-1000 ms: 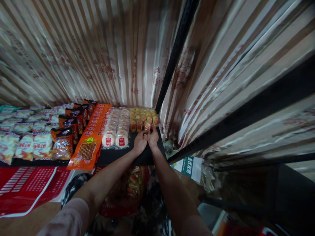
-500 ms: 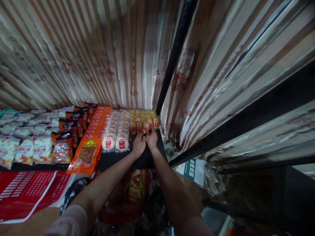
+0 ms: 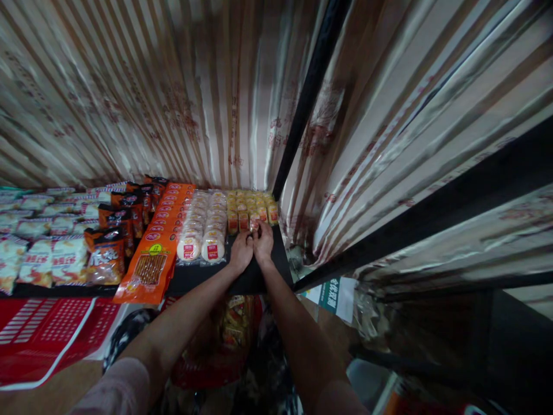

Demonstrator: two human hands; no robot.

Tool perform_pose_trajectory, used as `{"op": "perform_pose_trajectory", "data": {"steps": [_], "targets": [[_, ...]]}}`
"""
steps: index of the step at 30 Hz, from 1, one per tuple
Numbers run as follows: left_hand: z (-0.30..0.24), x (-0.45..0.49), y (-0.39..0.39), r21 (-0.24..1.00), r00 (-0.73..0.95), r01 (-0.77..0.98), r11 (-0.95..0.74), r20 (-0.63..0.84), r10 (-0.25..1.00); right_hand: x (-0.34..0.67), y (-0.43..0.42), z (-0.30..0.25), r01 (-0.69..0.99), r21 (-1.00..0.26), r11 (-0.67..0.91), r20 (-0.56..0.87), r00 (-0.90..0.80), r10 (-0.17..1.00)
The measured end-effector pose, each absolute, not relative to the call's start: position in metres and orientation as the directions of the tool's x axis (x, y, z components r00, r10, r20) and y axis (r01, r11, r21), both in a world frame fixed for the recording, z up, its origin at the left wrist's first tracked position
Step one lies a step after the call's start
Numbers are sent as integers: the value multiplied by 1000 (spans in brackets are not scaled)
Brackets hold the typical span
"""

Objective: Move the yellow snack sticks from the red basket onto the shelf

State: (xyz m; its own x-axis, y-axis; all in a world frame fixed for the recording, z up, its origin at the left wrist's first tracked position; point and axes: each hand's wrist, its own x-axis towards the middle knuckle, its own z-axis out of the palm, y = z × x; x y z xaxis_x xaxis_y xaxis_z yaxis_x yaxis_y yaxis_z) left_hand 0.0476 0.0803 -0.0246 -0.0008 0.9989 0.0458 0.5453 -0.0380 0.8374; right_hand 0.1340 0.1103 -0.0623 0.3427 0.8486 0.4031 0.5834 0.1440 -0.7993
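Observation:
On the black shelf [image 3: 276, 271], small yellow snack packets [image 3: 250, 202] with red-and-orange labels stand in rows at the right end. My left hand [image 3: 241, 252] and my right hand [image 3: 263, 242] meet at the front of these rows, fingers closed around one small yellow snack packet [image 3: 254, 223]. Its lower part is hidden by my fingers. Left of my hands lie two rows of clear-wrapped round white crackers [image 3: 213, 246] with red labels. Beside those, orange flat snack bags [image 3: 151, 265] overlap in a long row.
Black-and-orange bags [image 3: 106, 256] and white snack bags [image 3: 69, 259] fill the shelf's left side. A black post [image 3: 298, 121] rises at the back right corner before the pleated curtain [image 3: 207, 115]. Below are a red basket [image 3: 47, 334] and yellow packets in a red container [image 3: 235, 325].
Both hands stay at the front of the yellow packets, with only slight finger movement. The view has shifted a little, so the shelf sits slightly higher and further left.

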Motion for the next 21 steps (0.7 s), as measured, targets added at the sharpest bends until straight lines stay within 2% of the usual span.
{"op": "perform_pose_trajectory", "data": {"steps": [10, 21], "targets": [[-24, 46, 82, 822, 11, 568, -45, 47, 999, 139, 105, -63, 722, -671, 168, 456, 224, 861], [-25, 45, 82, 809, 50, 586, -46, 20, 999, 136, 97, -67, 759, -629, 166, 406, 139, 903]]}}
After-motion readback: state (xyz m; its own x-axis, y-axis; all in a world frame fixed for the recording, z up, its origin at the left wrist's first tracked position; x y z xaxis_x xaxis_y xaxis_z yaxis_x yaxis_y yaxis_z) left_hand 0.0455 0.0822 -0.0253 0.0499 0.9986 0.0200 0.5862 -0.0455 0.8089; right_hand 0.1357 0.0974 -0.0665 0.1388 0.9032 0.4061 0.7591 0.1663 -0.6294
